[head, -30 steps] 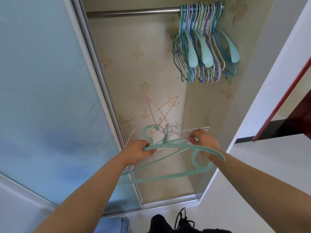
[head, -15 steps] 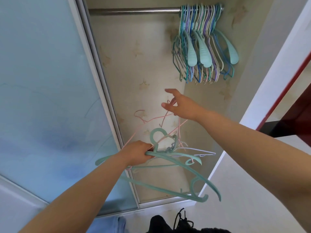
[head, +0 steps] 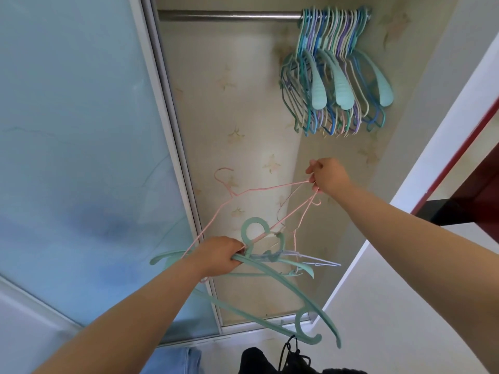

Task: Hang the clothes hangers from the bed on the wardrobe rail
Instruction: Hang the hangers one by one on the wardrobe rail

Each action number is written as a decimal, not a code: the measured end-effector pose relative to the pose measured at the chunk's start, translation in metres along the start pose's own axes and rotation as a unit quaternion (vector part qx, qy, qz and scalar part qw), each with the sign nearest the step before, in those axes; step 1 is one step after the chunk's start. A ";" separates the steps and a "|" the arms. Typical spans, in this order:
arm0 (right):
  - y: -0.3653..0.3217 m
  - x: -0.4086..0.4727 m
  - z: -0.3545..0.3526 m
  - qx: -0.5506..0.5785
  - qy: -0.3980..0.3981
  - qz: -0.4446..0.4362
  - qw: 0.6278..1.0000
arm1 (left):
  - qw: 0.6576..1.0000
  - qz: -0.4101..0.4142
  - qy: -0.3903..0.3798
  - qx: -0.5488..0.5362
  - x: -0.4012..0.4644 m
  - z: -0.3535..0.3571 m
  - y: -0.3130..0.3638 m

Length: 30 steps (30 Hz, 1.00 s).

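Observation:
My left hand grips a bundle of hangers low in the wardrobe opening: thick teal plastic ones and thin wire ones, tangled together. My right hand is higher and to the right, pinching one corner of a thin pink wire hanger whose hook points up to the left; its lower end is still caught in the bundle. The metal wardrobe rail runs across the top. Several teal, blue and purple hangers hang bunched at the rail's right end.
A frosted blue sliding door with a metal frame covers the left side. The wardrobe's back wall is cream with faded star marks. A white wall and dark red furniture edge stand at right. Dark shoes lie below.
My right hand let go of the teal hangers, rose, then closed on the pink wire hanger and pulled it up and right. The left hand kept the bundle, which sagged lower.

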State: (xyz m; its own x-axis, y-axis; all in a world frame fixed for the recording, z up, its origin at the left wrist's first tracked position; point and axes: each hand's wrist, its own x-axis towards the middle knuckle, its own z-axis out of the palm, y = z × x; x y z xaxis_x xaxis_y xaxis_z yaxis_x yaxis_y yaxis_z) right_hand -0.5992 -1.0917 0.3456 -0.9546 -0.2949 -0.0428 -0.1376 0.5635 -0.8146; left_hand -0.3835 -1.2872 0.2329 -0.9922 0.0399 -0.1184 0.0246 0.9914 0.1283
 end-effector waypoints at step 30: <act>0.035 0.011 -0.059 0.211 0.138 0.140 0.957 | 0.991 0.084 0.103 0.020 0.023 0.036 -0.011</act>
State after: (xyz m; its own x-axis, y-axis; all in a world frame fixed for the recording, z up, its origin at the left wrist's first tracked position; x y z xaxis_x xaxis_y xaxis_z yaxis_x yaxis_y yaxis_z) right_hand -0.6297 -1.0296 0.3509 -0.9798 0.0700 -0.1872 0.1980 0.2114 -0.9571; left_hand -0.4026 -1.2927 0.1930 -0.9776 0.1822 0.1054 0.1917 0.9774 0.0888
